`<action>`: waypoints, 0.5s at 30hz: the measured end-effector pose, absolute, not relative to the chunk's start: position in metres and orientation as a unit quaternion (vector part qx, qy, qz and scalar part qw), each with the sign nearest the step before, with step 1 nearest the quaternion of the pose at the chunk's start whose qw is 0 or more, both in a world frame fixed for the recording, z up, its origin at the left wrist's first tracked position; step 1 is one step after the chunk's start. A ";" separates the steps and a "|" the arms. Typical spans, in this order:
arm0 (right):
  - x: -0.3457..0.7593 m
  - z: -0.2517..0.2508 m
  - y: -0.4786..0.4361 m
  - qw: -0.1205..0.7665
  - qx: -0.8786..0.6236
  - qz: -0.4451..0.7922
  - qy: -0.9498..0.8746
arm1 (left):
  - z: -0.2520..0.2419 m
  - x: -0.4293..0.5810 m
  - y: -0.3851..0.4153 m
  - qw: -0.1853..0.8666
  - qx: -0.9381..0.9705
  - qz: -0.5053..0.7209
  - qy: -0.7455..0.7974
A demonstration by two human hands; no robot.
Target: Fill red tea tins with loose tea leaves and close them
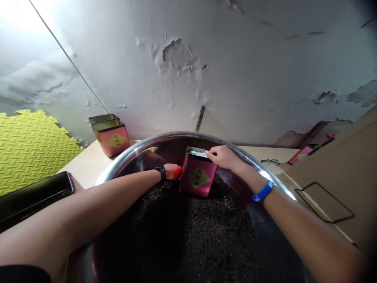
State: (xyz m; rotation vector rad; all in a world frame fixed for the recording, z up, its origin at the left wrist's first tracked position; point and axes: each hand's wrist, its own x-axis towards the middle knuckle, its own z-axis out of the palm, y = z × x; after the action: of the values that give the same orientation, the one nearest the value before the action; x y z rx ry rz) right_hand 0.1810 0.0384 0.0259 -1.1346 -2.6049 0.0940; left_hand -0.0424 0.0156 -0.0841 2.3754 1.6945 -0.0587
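A pink tea tin with a dark rim and a yellow-green diamond label stands slightly tilted on loose dark tea leaves. The leaves lie in a large shiny metal basin. My left hand, lit red, grips the tin's left side, and its fingertips are hidden behind it. White lining shows in the tin's open mouth. At the right corner of that mouth, my right hand pinches the lining's edge against the rim, thumb and forefinger together.
Two open pink tins stand on the pale table at left. A dark open container lies nearer me. Yellow foam matting leans at left. Glasses, a rectangular black frame and a cardboard box are at right.
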 end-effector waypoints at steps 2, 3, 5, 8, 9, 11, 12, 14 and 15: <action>0.181 0.025 0.039 0.153 -0.396 0.034 -0.905 | -0.079 -0.044 0.017 0.106 0.806 -0.018 0.582; 0.181 0.025 0.039 0.153 -0.395 0.037 -0.905 | -0.078 -0.045 0.018 0.104 0.806 -0.015 0.583; 0.182 0.026 0.041 0.153 -0.390 0.044 -0.907 | -0.077 -0.046 0.018 0.102 0.809 -0.009 0.579; 0.185 0.027 0.043 0.156 -0.381 0.051 -0.910 | -0.085 -0.045 0.015 0.113 0.810 0.002 0.576; 0.186 0.028 0.044 0.156 -0.379 0.053 -0.911 | -0.088 -0.044 0.013 0.119 0.807 0.008 0.578; 0.190 0.028 0.046 0.155 -0.376 0.062 -0.912 | -0.095 -0.042 0.009 0.135 0.800 0.029 0.584; 0.191 0.028 0.047 0.154 -0.374 0.067 -0.912 | -0.098 -0.042 0.007 0.144 0.794 0.043 0.589; 0.194 0.027 0.048 0.153 -0.370 0.078 -0.913 | -0.102 -0.040 0.005 0.158 0.779 0.082 0.601; 0.194 0.027 0.049 0.152 -0.368 0.083 -0.914 | -0.104 -0.040 0.006 0.160 0.769 0.108 0.609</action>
State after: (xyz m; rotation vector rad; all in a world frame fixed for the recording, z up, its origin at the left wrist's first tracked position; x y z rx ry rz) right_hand 0.1945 0.0487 0.0272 -1.0555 -2.6210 0.2393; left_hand -0.0398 0.0060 -0.1037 2.1962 1.7410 0.3095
